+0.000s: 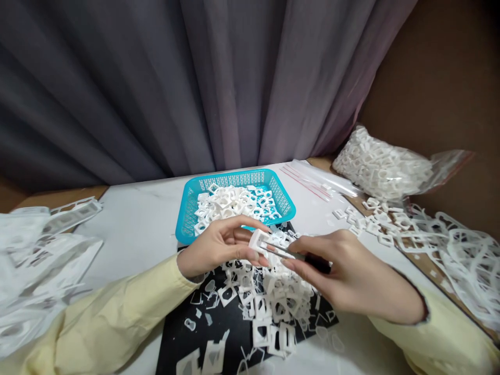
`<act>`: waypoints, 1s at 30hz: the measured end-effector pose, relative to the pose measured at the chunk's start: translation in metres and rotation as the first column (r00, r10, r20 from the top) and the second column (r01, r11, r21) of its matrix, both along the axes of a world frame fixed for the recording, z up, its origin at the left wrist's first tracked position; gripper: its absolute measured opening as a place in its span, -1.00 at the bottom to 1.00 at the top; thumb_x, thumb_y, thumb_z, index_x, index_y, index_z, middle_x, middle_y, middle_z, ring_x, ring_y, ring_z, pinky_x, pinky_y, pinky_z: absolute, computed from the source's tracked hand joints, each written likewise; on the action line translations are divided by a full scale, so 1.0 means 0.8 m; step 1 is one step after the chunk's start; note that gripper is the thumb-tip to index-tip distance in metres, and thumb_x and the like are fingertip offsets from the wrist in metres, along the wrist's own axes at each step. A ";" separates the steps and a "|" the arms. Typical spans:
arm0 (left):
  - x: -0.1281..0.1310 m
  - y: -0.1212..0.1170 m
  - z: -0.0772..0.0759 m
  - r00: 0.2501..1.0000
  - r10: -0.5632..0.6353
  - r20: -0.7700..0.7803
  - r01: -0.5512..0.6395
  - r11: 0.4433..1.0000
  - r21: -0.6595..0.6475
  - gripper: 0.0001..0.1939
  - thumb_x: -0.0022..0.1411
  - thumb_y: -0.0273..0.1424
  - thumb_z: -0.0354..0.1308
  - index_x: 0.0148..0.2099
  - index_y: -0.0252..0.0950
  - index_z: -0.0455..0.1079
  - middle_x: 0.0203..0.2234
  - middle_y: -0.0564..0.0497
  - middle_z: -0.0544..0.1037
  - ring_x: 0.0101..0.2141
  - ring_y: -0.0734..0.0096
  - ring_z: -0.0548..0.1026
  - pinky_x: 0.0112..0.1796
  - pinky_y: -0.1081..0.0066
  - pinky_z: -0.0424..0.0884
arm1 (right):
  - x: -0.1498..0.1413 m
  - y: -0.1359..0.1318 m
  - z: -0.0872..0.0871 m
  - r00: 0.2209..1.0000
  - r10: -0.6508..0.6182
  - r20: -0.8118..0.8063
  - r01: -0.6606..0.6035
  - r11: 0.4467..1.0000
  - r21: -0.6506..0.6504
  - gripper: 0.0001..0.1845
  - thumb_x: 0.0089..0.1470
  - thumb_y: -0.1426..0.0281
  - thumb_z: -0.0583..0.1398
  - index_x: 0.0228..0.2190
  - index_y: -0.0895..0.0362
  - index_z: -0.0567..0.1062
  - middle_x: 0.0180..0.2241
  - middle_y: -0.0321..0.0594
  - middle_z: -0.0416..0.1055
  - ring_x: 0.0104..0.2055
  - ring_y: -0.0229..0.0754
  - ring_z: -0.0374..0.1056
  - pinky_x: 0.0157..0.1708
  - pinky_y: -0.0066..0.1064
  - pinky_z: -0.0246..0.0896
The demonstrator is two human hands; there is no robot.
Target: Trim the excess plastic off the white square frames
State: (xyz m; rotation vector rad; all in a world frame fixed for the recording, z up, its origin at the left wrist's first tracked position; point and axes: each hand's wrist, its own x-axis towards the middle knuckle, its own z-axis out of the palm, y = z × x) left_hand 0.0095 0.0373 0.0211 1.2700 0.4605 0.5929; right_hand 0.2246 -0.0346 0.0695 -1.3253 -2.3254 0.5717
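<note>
Between the thumb and fingers of my left hand (pixel 219 245) is a small white plastic frame (pixel 258 240) with an opening in it. My right hand (pixel 332 265) grips a slim metal tool (pixel 283 251) with a dark handle; whether it is a knife or tweezers I cannot tell. Its tip reaches into the opening of the frame. Below both hands, a heap of white plastic frames (pixel 279 302) and thin offcuts lies on a black mat (pixel 183 307). Behind my left hand stands a turquoise basket (pixel 180 221) holding many similar white pieces.
White sheet-like plastic parts (pixel 47 260) are stacked at the left. At the right lie a clear bag of white frames (pixel 383 161), loose frames (pixel 371 219) and a tangle of white strips (pixel 464 255). Flat zip bags (pixel 320 179) rest behind the basket's right side. A grey curtain (pixel 219 83) hangs behind.
</note>
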 end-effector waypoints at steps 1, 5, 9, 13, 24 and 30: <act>0.000 0.000 0.000 1.000 0.003 -0.010 -0.003 1.000 0.003 -0.71 0.07 -0.56 0.25 -0.13 -0.28 0.37 -0.36 -0.03 0.63 -0.37 0.30 0.61 -0.34 0.42 0.52 | -0.001 0.001 -0.001 1.000 0.000 -0.002 0.000 1.000 0.000 -0.82 0.11 0.39 0.10 -0.42 0.17 0.47 -0.67 -0.37 0.25 -0.67 -0.39 0.04 -0.62 -0.48 -0.08; 0.001 -0.001 -0.003 0.999 -0.010 -0.041 0.011 1.000 0.014 -0.71 0.06 -0.54 0.26 -0.13 -0.29 0.37 -0.37 -0.05 0.63 -0.36 0.29 0.60 -0.33 0.43 0.52 | -0.003 0.006 -0.005 0.999 0.012 -0.039 -0.013 1.000 -0.013 -0.84 0.09 0.40 0.13 -0.46 0.18 0.47 -0.68 -0.38 0.24 -0.67 -0.40 0.04 -0.62 -0.50 -0.10; 0.001 -0.001 -0.005 1.000 -0.010 -0.023 0.010 1.000 0.020 -0.70 0.06 -0.56 0.26 -0.13 -0.29 0.38 -0.37 -0.04 0.64 -0.37 0.32 0.61 -0.34 0.47 0.51 | -0.003 0.009 -0.005 0.995 0.018 -0.093 -0.019 1.000 -0.006 -0.84 0.05 0.44 0.15 -0.52 0.20 0.46 -0.69 -0.39 0.24 -0.67 -0.42 0.03 -0.62 -0.53 -0.09; 0.000 -0.004 -0.003 1.000 0.001 0.018 -0.001 1.000 0.002 -0.71 0.03 -0.61 0.27 -0.17 -0.29 0.39 -0.39 0.01 0.64 -0.37 0.37 0.61 -0.32 0.50 0.51 | -0.002 0.009 -0.003 0.987 0.069 -0.144 -0.069 0.998 0.001 -0.87 0.03 0.50 0.15 -0.53 0.22 0.45 -0.69 -0.40 0.25 -0.67 -0.45 0.01 -0.63 -0.56 -0.09; 0.001 -0.006 -0.005 0.998 -0.028 0.063 0.029 0.999 -0.015 -0.71 0.04 -0.63 0.26 -0.17 -0.27 0.40 -0.37 0.02 0.64 -0.37 0.38 0.61 -0.32 0.50 0.52 | 0.005 0.019 -0.002 0.975 0.106 -0.195 -0.145 0.969 -0.200 -0.85 0.03 0.42 0.18 -0.51 0.24 0.44 -0.71 -0.45 0.14 -0.68 -0.46 -0.05 -0.69 -0.61 -0.12; 0.000 -0.009 -0.004 0.997 -0.049 0.059 0.049 0.999 -0.003 -0.71 0.05 -0.59 0.26 -0.15 -0.27 0.40 -0.36 0.00 0.64 -0.35 0.36 0.60 -0.32 0.50 0.51 | 0.004 0.017 -0.003 0.971 0.155 -0.183 -0.181 0.974 -0.135 -0.87 0.03 0.47 0.17 -0.50 0.25 0.46 -0.70 -0.42 0.19 -0.67 -0.46 -0.02 -0.66 -0.61 -0.08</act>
